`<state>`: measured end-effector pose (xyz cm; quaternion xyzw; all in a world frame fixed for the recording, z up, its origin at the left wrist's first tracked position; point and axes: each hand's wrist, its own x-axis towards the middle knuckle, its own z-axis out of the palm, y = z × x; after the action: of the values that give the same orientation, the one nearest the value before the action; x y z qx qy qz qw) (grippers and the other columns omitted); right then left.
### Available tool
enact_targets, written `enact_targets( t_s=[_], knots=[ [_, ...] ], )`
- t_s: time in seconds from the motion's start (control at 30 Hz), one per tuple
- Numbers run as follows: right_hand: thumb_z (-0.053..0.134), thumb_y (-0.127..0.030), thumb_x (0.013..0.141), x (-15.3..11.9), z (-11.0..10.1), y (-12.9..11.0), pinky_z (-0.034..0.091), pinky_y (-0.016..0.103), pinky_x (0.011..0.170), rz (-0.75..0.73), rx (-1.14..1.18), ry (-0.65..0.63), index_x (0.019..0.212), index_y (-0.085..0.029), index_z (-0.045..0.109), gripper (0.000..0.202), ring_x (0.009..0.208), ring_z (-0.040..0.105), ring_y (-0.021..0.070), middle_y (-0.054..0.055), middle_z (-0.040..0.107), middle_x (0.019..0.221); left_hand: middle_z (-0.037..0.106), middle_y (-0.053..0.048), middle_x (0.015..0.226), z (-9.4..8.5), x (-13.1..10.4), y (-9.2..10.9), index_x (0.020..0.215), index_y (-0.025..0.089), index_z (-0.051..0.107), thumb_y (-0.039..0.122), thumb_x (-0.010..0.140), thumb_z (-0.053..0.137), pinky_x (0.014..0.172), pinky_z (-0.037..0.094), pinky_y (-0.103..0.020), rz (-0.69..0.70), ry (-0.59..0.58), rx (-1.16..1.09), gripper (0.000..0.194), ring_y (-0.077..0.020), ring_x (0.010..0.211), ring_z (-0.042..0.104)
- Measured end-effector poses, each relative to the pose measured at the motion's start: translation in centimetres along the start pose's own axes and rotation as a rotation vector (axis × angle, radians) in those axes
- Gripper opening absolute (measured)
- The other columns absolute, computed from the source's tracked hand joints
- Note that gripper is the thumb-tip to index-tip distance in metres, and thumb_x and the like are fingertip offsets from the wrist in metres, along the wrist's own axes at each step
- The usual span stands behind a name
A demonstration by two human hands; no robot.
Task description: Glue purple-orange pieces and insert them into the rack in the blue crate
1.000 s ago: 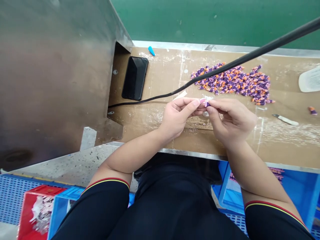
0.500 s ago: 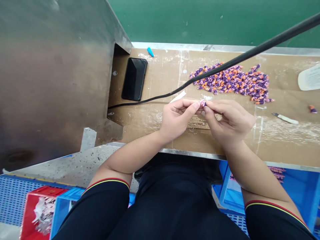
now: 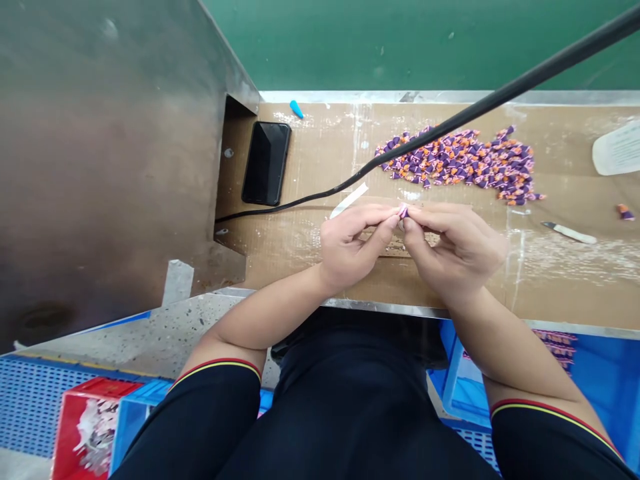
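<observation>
Between my two hands, over the cardboard-covered table (image 3: 300, 247), is a small pink and purple piece (image 3: 403, 211). My left hand (image 3: 355, 243) pinches its left side with thumb and forefinger. The thumb and forefinger of my right hand (image 3: 453, 243) close on its right side. Beyond the hands lies a pile of small purple, orange and pink pieces (image 3: 470, 160). A white strip (image 3: 350, 200) is just behind my left hand. To the right of my right hand rests a knife with a pale handle (image 3: 575, 235).
A black cable (image 3: 345, 185) crosses above the table. At left are a metal housing (image 3: 115, 167) and a phone (image 3: 267, 163). A blue cap (image 3: 297, 109), a single piece (image 3: 625, 212) and a white container (image 3: 617, 150) also lie there. Blue bins (image 3: 600, 373) and a red bin (image 3: 67, 427) stand below.
The view has shifted slightly. The held piece has turned a little and shows more pink, and my fingertips have drawn closer together around it. More of the white strip shows.
</observation>
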<state>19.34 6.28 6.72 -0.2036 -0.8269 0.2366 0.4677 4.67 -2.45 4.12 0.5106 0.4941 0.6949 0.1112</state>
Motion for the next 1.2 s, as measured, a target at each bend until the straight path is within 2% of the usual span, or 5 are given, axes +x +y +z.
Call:
enact_targets(
  t_s=[0.27,0.47,0.97,1.07,1.2],
  knots=[
    [0.076,-0.030,0.109,-0.2,0.1,0.0,0.074,0.041,0.088,0.092,-0.022,0.018,0.113,-0.032,0.086,0.011,0.095,0.086,0.0245,0.004,0.088,0.105,0.078,-0.008,0.152,-0.8,-0.1,0.4,0.150,0.032,0.075,0.016,0.111,0.069,0.119,0.070,-0.046,0.130,-0.100,0.162,0.042,-0.0249,0.135,0.080],
    [0.080,-0.023,0.106,0.1,0.0,0.0,0.074,0.040,0.092,0.097,0.143,0.051,0.117,-0.034,0.088,0.018,0.098,0.087,0.0239,0.002,0.089,0.108,0.074,-0.011,0.158,-0.9,-0.3,0.2,0.163,0.025,0.066,0.003,0.107,0.067,0.124,0.067,-0.040,0.248,-0.154,0.150,0.061,-0.0243,0.145,0.076],
    [0.075,-0.024,0.107,0.7,0.3,0.5,0.072,0.037,0.085,0.064,0.041,0.072,0.104,-0.030,0.086,0.013,0.090,0.086,0.0203,0.001,0.089,0.098,0.074,-0.008,0.157,-0.8,-0.2,0.1,0.163,0.037,0.066,0.012,0.111,0.066,0.121,0.070,-0.044,0.118,-0.205,0.131,0.057,-0.0259,0.142,0.078],
    [0.076,-0.028,0.106,1.2,-1.0,1.9,0.071,0.035,0.082,0.081,0.079,-0.002,0.109,-0.029,0.087,0.012,0.087,0.084,0.0189,0.001,0.089,0.099,0.072,-0.009,0.160,-1.0,-0.5,-0.6,0.165,0.035,0.064,0.019,0.115,0.062,0.111,0.073,-0.040,0.111,-0.204,0.143,0.053,-0.0245,0.136,0.081],
    [0.079,-0.033,0.102,1.1,-6.4,5.0,0.069,0.032,0.076,0.183,-0.027,-0.150,0.120,-0.027,0.088,0.021,0.080,0.081,0.0172,0.001,0.088,0.101,0.069,-0.013,0.164,-1.4,-0.7,-1.7,0.167,0.029,0.062,0.026,0.117,0.058,0.108,0.073,-0.039,0.070,-0.192,0.179,0.050,-0.0237,0.135,0.081]
  ],
)
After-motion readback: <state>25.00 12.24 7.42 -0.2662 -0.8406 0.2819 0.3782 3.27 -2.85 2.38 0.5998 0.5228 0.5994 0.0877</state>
